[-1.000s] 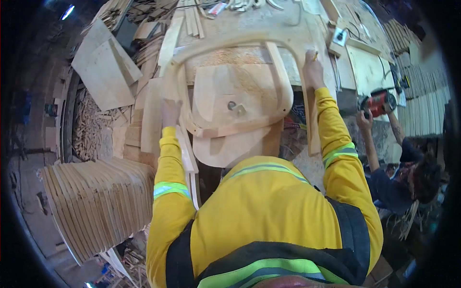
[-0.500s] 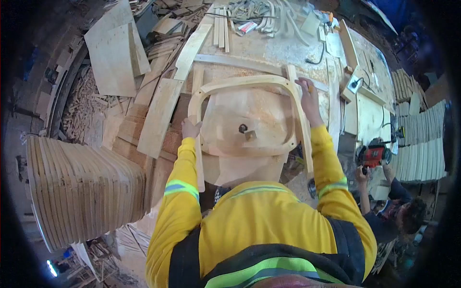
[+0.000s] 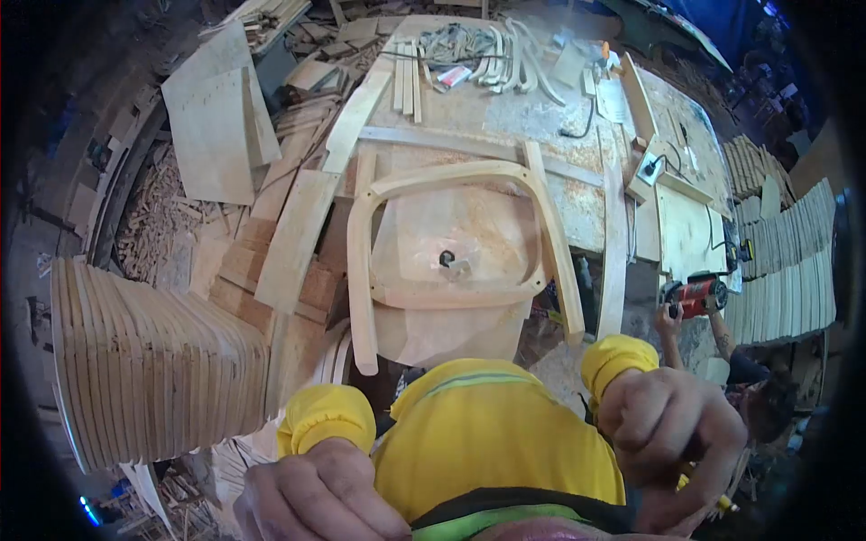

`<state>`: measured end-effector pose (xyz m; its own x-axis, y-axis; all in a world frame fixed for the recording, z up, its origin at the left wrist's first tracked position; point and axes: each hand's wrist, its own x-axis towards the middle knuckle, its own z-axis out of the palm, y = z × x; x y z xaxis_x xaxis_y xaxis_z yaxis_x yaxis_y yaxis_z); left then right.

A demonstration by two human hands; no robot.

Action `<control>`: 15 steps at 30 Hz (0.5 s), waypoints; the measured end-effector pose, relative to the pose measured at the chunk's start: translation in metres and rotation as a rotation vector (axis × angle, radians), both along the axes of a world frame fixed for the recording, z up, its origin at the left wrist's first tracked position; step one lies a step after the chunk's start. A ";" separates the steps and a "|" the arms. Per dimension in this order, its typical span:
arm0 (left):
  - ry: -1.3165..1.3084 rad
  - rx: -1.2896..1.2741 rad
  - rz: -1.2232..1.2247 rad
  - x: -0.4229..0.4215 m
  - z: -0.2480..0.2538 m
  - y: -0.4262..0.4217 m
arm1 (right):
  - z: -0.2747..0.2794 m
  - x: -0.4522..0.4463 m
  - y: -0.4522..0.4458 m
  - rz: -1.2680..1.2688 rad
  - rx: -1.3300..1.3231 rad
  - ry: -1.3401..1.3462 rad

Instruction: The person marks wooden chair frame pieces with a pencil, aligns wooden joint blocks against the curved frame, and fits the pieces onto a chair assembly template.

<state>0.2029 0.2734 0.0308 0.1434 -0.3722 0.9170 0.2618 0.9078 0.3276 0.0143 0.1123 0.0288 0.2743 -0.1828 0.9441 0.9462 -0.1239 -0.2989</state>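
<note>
Close to the camera, my left hand is raised at the lower left with its fingers curled closed. My right hand, also closed, is held up at the lower right. What either one grips, if anything, is hidden. Both are apart from the wooden frame, which lies on the work surface in front of me. It is a rounded rectangle fixed between two long side rails, the left rail and the right rail. A dark round spot shows through its opening.
Curved boards are stacked at the left, with more slats at the far right. A co-worker's hand holds a red power tool. A socket block and curved wooden pieces lie on the bench.
Both my hands have let go of the wooden frame and come back up towards my shoulders, fingers now curled. The frame stays on the surface; my view has shifted slightly.
</note>
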 end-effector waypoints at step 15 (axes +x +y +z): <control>-0.114 -0.226 -0.295 -0.022 -0.002 0.016 | 0.004 -0.032 0.043 0.307 0.008 0.086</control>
